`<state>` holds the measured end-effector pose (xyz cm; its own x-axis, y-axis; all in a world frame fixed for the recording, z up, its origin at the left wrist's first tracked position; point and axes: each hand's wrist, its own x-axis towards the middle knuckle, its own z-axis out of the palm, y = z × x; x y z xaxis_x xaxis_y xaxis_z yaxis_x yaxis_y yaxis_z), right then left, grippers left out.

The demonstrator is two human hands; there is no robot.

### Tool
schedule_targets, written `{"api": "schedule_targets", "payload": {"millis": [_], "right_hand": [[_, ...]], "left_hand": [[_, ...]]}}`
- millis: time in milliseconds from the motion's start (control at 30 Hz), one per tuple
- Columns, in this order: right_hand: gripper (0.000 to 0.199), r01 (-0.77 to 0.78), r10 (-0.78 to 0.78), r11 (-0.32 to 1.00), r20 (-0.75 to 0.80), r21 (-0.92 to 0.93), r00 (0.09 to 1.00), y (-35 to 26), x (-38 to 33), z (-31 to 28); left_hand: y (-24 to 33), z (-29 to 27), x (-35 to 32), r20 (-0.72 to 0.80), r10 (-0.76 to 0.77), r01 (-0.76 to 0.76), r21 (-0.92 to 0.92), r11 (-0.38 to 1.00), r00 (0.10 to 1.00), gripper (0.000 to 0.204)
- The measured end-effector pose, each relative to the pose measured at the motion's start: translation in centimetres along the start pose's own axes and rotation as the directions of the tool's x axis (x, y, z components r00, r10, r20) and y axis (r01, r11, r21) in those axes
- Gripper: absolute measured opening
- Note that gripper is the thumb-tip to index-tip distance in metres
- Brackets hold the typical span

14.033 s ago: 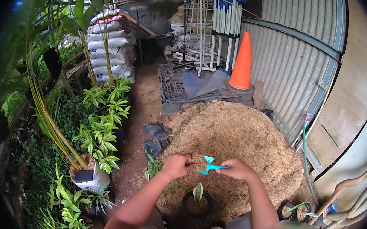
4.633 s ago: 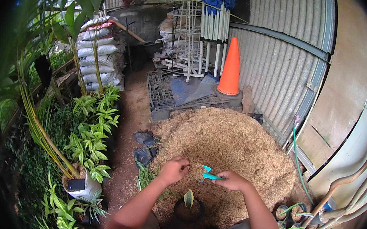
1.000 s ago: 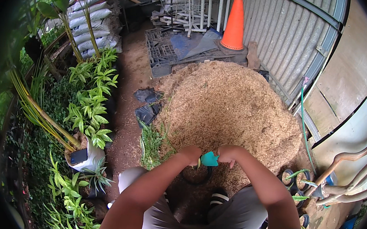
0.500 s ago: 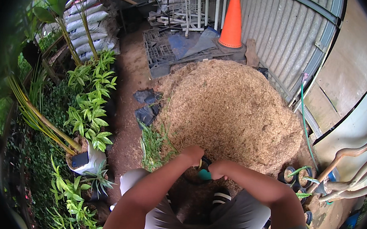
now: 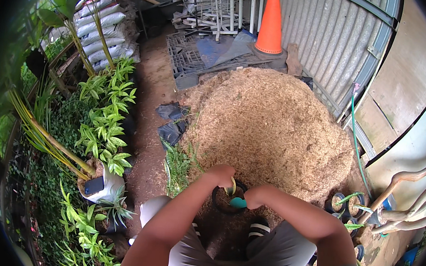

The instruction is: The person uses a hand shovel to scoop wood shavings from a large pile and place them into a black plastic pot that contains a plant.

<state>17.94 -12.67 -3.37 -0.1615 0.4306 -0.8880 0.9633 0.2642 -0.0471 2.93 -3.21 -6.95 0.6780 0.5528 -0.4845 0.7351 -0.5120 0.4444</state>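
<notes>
A round black plant pot [image 5: 227, 212] stands on the ground between my feet, at the near edge of a big heap of light brown shavings [image 5: 273, 132]. Dark loose material lies inside it. My left hand [image 5: 221, 175] is over the pot's far left rim, fingers closed on a pale yellow curved piece [image 5: 230, 188] whose kind I cannot make out. At the right rim, my right hand [image 5: 256, 196] is closed at a teal scoop-like tool [image 5: 238, 202] that reaches into the pot. The fingers of that hand are mostly hidden behind it.
Small potted ferns [image 5: 351, 204] and bare branches [image 5: 408, 198] stand to the right. Leafy plants [image 5: 106, 119] line the left, with a phone [image 5: 93, 185] on a white planter [image 5: 110, 187]. An orange cone [image 5: 270, 27] rises behind the heap; black plastic [image 5: 171, 130] lies left of it.
Both hands have drawn slightly apart, the left one up and to the left. More of the pot, the pale yellow piece and the pot's inside now shows.
</notes>
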Motion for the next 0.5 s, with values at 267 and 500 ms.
{"api": "schedule_targets", "payload": {"millis": [267, 500], "right_hand": [[0.032, -0.090, 0.120, 0.972, -0.127, 0.219, 0.985, 5.0, -6.8, -4.8], [0.025, -0.132, 0.360, 0.794, -0.283, 0.593, 0.889, 11.3, -7.7, -6.4]], "left_hand": [[-5.2, 0.0, -6.0, 0.405, -0.335, 0.289, 0.172, 0.942, 0.851, 0.051], [-2.3, 13.4, -2.9, 0.049, -0.385, 0.365, 0.226, 0.903, 0.922, 0.036]]}}
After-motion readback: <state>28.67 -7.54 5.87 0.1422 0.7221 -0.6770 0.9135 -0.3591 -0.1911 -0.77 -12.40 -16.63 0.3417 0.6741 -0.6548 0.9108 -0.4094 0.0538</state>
